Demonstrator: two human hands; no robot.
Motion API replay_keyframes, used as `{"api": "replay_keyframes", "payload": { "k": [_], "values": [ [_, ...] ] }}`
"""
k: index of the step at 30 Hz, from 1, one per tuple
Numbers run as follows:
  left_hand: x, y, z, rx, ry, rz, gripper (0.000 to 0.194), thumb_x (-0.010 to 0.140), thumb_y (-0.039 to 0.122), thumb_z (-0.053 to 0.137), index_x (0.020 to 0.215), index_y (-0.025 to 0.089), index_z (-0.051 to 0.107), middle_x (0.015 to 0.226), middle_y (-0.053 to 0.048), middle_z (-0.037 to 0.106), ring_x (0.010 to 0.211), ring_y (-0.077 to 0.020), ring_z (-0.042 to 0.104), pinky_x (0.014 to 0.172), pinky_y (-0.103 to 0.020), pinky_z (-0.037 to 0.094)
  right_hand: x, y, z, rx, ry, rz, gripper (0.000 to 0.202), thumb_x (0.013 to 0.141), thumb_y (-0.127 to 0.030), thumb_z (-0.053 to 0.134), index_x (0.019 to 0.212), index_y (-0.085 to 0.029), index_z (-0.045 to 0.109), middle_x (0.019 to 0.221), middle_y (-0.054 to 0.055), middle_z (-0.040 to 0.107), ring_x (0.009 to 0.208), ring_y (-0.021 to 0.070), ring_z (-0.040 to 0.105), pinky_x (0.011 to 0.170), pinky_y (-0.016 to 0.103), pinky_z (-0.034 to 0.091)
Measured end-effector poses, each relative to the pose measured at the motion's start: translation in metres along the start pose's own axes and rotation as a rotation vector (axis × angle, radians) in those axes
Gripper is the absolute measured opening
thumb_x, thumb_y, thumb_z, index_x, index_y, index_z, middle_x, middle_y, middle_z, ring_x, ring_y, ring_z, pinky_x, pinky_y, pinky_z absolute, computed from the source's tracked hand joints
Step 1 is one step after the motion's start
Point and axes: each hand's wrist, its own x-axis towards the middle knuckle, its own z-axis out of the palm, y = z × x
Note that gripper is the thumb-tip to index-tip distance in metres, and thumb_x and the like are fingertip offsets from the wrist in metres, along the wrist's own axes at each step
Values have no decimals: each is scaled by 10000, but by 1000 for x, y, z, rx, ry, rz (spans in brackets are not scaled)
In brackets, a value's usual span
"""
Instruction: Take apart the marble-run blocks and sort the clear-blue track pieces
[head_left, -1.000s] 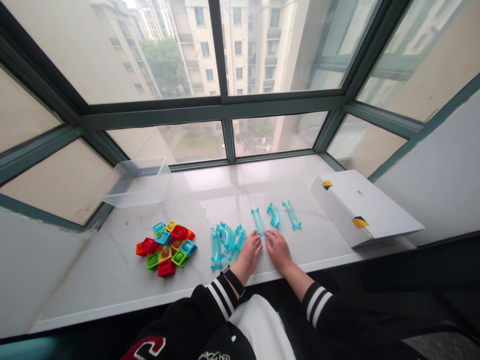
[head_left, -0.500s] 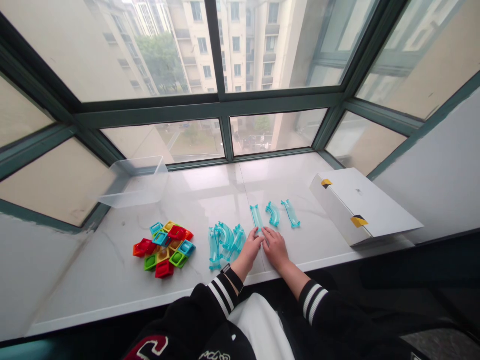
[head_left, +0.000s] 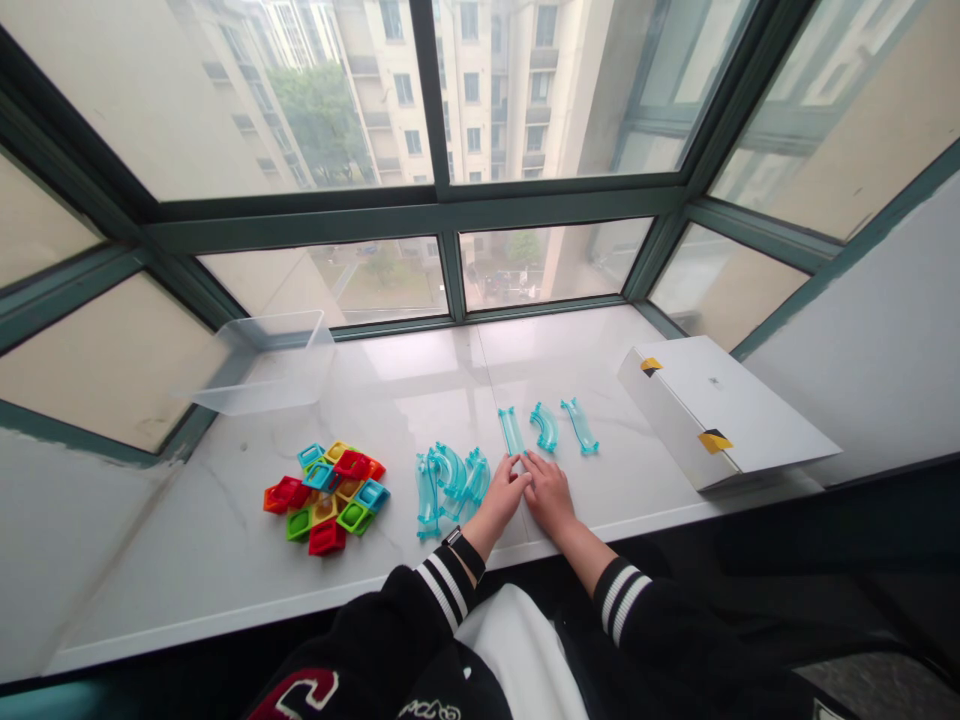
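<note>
A straight translucent blue toy track piece (head_left: 511, 430) lies flat on the white marble-look counter, with its near end at my fingertips. My left hand (head_left: 501, 495) has its fingers bent around the left corner of that end. On the right corner, my right hand (head_left: 550, 495) holds its fingers close together, almost meeting the left ones. The fingertips partly hide the end of the piece. Just right lie a curved blue track piece (head_left: 544, 427) and another straight track piece (head_left: 581, 427). Beside my left hand is a pile of blue track pieces (head_left: 450, 485), straight and curved, overlapping.
Farther left, a heap of red, yellow, green and blue plastic blocks (head_left: 330, 495) sits on the counter (head_left: 187, 560). A clear plastic bin (head_left: 262, 390) stands at the back left. At the right is a white box (head_left: 735, 410) with yellow-black tape. Windows enclose the back.
The view has shifted very slightly. Both hands stay at the near end of the straight track piece, and the other pieces lie as before.
</note>
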Motion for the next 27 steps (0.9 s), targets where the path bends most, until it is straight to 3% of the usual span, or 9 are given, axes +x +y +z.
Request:
{"api": "replay_keyframes", "payload": {
  "k": [6, 13, 27],
  "values": [
    [0, 0, 2, 11, -10, -30, 543, 753, 223, 838, 1276, 232, 692, 1544, -134, 560, 1376, -323, 553, 1206, -425, 408, 0, -2, -2, -9, -3, -7, 526, 970, -220, 529, 1487, -226, 621, 1545, 103, 591, 1202, 317, 599, 1020, 474, 480],
    [1, -2, 0, -11, 8, -23, 541, 725, 199, 866, 1238, 255, 705, 1689, -101, 390, 1417, -327, 520, 1226, -438, 382, -1, -1, -1, -14, 15, -15, 522, 964, -231, 544, 1480, -237, 628, 1539, 94, 598, 1206, 315, 588, 1034, 479, 471],
    [-3, -1, 0, 23, 10, 6, 530, 714, 143, 858, 1219, 237, 730, 1703, -111, 362, 1364, -324, 578, 1258, -483, 356, -2, -1, -3, -18, -17, -12, 564, 927, -207, 578, 1488, -248, 616, 1546, 87, 591, 1206, 319, 589, 1023, 468, 472]
  ]
}}
